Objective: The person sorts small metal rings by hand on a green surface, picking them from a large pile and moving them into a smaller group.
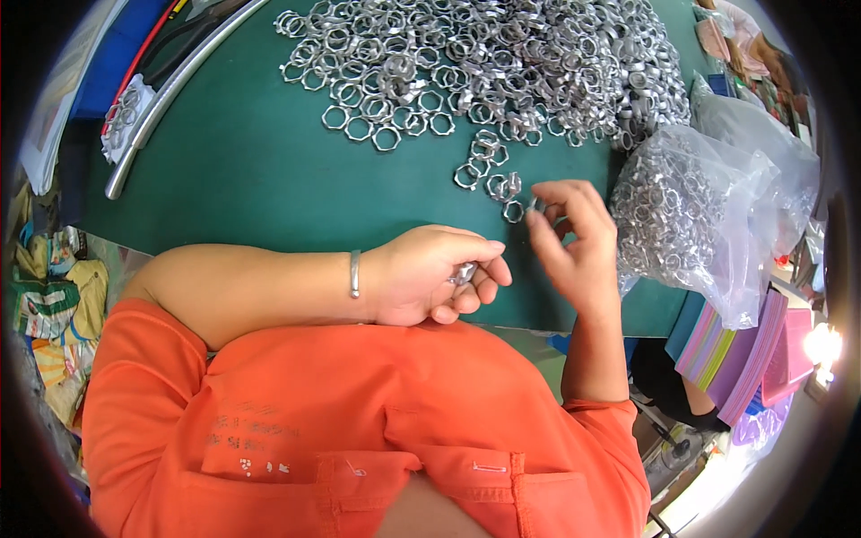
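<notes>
My left hand (439,273) rests at the green table's near edge, palm sideways, fingers curled round small silver metal pieces (465,273). To its right, my right hand (574,238) pinches a silver ring piece (536,204) between thumb and fingertips. Just beyond the hands lies a loose group of metal rings (480,166), with a single ring (512,212) nearest the right hand. A large heap of similar rings (484,63) covers the back of the table (224,161).
Right of my hands sits a clear bag of rings (668,206), another plastic bag (776,152) behind it. Stacked coloured sheets (731,354) lie at the lower right. A long metal bar (161,108) runs along the left, beside blue bins (108,67). Cloth sacks (67,305) fill the lower left.
</notes>
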Motion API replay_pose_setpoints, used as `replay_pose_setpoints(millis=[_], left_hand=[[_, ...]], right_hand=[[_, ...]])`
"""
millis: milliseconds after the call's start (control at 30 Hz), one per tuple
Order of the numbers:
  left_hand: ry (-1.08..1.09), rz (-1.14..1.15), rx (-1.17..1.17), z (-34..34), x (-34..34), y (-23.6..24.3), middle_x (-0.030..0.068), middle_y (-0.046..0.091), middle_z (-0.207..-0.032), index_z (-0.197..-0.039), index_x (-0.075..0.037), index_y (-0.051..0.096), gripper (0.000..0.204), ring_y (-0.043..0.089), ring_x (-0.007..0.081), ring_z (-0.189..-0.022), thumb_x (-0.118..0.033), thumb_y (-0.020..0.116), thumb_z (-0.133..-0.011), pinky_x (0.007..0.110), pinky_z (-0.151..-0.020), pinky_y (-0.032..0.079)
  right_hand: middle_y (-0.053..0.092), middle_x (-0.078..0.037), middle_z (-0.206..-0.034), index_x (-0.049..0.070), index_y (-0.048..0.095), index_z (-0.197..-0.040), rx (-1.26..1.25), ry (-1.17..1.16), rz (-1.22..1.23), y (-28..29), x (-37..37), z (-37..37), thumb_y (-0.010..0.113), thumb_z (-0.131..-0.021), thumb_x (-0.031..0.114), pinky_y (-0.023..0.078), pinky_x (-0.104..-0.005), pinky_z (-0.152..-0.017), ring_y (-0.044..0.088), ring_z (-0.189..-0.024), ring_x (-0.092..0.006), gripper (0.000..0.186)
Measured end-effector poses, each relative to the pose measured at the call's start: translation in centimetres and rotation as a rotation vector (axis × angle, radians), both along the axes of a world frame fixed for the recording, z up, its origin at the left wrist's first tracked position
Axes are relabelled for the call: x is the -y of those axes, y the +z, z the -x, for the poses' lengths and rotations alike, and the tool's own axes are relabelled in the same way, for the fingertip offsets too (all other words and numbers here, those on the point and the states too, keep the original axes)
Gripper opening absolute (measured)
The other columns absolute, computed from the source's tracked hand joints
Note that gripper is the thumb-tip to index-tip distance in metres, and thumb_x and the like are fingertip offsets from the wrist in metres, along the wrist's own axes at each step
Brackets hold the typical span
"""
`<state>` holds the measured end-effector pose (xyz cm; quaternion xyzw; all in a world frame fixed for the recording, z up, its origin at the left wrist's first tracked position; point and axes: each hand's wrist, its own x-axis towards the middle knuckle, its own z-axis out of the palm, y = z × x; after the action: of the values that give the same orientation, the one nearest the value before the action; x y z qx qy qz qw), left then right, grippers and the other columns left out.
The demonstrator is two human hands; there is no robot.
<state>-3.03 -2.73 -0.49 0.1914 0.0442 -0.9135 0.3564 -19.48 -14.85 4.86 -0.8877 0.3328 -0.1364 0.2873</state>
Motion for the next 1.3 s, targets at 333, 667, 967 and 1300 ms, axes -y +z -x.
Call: replay_pose_setpoints(millis=[333, 667, 967, 1300], left_hand=[[-0.012, 0.019, -0.023, -0.4, 0.0, -0.1, 0.0033, 0.061, -0.082, -0.102, -0.006, 0.060, 0.037, 0.055, 0.0117, -0.062, -0.038, 0.040, -0.100, 0.025, -0.050, 0.044], [-0.027, -0.008, 0.038, -0.4, 0.4, 0.9, 0.0063, 0.062, -0.088, -0.104, -0.007, 0.057, 0.042, 0.058, 0.0120, -0.065, -0.042, 0.034, -0.101, 0.024, -0.046, 0.044], [-0.028, -0.020, 0.069, -0.4, 0.5, 1.1, 0.0049, 0.061, -0.082, -0.099, -0.007, 0.059, 0.039, 0.056, 0.0119, -0.060, -0.039, 0.037, -0.101, 0.024, -0.046, 0.044], [-0.002, -0.018, 0.022, -0.3, 0.3, 0.6, 0.0058, 0.062, -0.084, -0.102, -0.006, 0.058, 0.046, 0.057, 0.0128, -0.062, -0.044, 0.033, -0.101, 0.024, -0.045, 0.045]], right_hand=[[0.058, -0.006, -0.083, 0.000, 0.060, -0.084, 0.139, -0.068, -0.182, -0.4, -0.8, -0.4, 0.072, -0.067, -0.003, 0.048, -0.0234, -0.054, 0.056, -0.062, -0.0102, 0.020], [0.057, -0.011, -0.104, 0.004, 0.063, -0.105, 0.079, 0.140, 0.019, -0.8, 0.4, -1.8, 0.075, -0.069, 0.001, 0.046, -0.0356, -0.081, 0.055, -0.096, -0.0279, 0.038], [0.056, -0.012, -0.102, 0.003, 0.061, -0.104, 0.058, 0.082, -0.039, -1.0, 0.2, -2.9, 0.076, -0.072, 0.008, 0.049, -0.0346, -0.068, 0.057, -0.083, -0.0269, 0.036], [0.056, -0.012, -0.089, 0.001, 0.059, -0.091, -0.117, 0.031, 0.028, -0.2, 0.7, -2.5, 0.068, -0.070, 0.000, 0.051, -0.0352, -0.060, 0.059, -0.060, -0.0251, 0.023]])
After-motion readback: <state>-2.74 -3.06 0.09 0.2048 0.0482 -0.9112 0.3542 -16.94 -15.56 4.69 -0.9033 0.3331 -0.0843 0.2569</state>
